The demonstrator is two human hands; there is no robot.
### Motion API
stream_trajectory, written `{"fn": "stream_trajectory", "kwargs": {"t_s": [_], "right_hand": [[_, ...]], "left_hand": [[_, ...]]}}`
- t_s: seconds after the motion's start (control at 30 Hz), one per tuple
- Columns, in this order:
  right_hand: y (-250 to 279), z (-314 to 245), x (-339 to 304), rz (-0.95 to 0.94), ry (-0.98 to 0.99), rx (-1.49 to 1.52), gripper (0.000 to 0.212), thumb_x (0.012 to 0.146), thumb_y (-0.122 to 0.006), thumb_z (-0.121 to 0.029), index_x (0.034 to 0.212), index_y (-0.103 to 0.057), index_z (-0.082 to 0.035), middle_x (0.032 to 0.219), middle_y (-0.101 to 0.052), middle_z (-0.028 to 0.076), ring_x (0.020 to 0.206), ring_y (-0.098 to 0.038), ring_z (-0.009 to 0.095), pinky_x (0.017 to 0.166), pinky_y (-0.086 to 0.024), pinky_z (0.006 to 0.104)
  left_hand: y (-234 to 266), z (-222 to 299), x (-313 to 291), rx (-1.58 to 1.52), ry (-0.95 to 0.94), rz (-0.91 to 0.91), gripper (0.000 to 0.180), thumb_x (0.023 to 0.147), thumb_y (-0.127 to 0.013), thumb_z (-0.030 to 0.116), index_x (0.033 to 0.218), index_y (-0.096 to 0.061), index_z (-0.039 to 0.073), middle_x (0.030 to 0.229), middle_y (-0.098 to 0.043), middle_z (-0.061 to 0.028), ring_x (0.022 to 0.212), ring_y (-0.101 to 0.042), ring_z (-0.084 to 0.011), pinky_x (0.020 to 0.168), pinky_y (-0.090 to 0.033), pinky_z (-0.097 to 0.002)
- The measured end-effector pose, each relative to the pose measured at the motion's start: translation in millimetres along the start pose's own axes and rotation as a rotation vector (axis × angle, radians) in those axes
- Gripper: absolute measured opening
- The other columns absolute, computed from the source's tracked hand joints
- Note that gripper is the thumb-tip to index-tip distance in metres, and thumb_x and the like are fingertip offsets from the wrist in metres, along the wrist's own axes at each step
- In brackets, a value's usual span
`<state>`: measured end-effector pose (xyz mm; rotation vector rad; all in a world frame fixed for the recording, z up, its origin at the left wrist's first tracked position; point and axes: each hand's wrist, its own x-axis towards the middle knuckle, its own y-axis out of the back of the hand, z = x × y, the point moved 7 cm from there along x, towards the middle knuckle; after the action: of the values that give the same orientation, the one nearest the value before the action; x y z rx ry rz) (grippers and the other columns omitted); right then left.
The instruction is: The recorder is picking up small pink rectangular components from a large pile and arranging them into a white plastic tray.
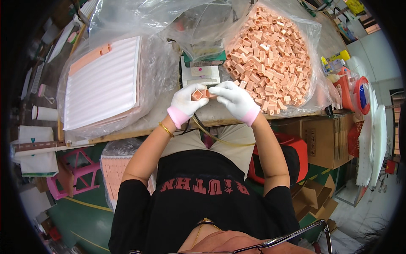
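Note:
My hands meet over the table's front edge, both in white gloves with pink cuffs. My left hand (186, 101) is closed around a short peach square tube (197, 95), its square opening facing up. From the right, my right hand (237, 100) pinches another peach piece (211, 95) between thumb and fingers. The two pieces lie close together, and the fingers partly cover them; whether they are joined I cannot tell. Beyond the right hand lies a large heap of similar peach tubes (270, 59) in a clear plastic bag.
On the left, a ribbed white foam sheet (103, 86) lies in clear plastic, with a few peach pieces (91, 58) along its far edge. A small white-and-green device (201, 73) stands behind my hands. Cardboard boxes (323, 142) and a red stool (301, 158) are at the right.

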<state>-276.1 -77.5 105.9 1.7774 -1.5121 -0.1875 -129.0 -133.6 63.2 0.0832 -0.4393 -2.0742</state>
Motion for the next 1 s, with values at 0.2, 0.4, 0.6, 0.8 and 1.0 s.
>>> {"fn": "stream_trajectory", "kwargs": {"t_s": [0.2, 0.4, 0.6, 0.8, 1.0], "right_hand": [[-10.1, -5.7, 7.6, -0.085, -0.067, -0.158, 0.051, 0.081, -0.063, -0.003, 0.129, -0.048, -0.007, 0.096, -0.06, 0.016, 0.09, -0.059, 0.031, 0.082, -0.048, 0.0343], [-19.5, 6.3, 2.2, -0.017, -0.068, -0.064, 0.054, 0.08, -0.068, -0.011, 0.13, -0.048, -0.006, 0.098, -0.061, 0.013, 0.088, -0.06, 0.027, 0.081, -0.048, 0.0336], [-29.0, 33.5, -2.3, 0.091, -0.336, 0.139, 0.048, 0.073, -0.075, -0.024, 0.115, -0.059, -0.007, 0.116, -0.054, 0.016, 0.104, -0.056, 0.03, 0.087, -0.046, 0.0351], [-15.1, 48.1, 46.1, 0.292, -0.399, -0.324, 0.026, 0.067, -0.076, -0.024, 0.083, -0.067, -0.005, 0.101, -0.061, 0.014, 0.1, -0.057, 0.031, 0.087, -0.046, 0.0369], [-18.0, 79.8, 60.1, 0.478, -0.345, 0.034, 0.042, 0.059, -0.081, -0.023, 0.093, -0.065, -0.006, 0.097, -0.062, 0.012, 0.09, -0.06, 0.032, 0.079, -0.05, 0.0374]], "left_hand": [[-0.2, 11.0, -3.9, 0.295, -0.21, -0.017, 0.038, 0.071, -0.076, 0.015, 0.105, -0.062, 0.005, 0.098, -0.064, -0.012, 0.084, -0.064, -0.0253, 0.076, -0.05, -0.0314], [-8.0, -1.8, -7.0, 0.246, -0.095, -0.081, 0.038, 0.075, -0.075, 0.013, 0.109, -0.061, 0.004, 0.1, -0.065, -0.0087, 0.085, -0.064, -0.0185, 0.076, -0.05, -0.0289], [-8.9, -30.6, -6.8, -0.295, 0.003, -0.004, 0.049, 0.079, -0.072, 0.013, 0.123, -0.053, -0.001, 0.104, -0.066, -0.01, 0.082, -0.062, -0.0128, 0.072, -0.05, -0.0266], [1.1, -38.3, -17.6, -0.586, 0.261, 0.172, 0.044, 0.09, -0.06, 0.012, 0.128, -0.044, -0.003, 0.108, -0.063, -0.0102, 0.074, -0.058, -0.0093, 0.064, -0.048, -0.0208], [11.3, -46.7, -22.1, -0.019, 0.126, 0.202, 0.032, 0.087, -0.066, 0.02, 0.111, -0.058, 0.001, 0.09, -0.06, -0.007, 0.072, -0.059, -0.012, 0.066, -0.048, -0.025]]}}
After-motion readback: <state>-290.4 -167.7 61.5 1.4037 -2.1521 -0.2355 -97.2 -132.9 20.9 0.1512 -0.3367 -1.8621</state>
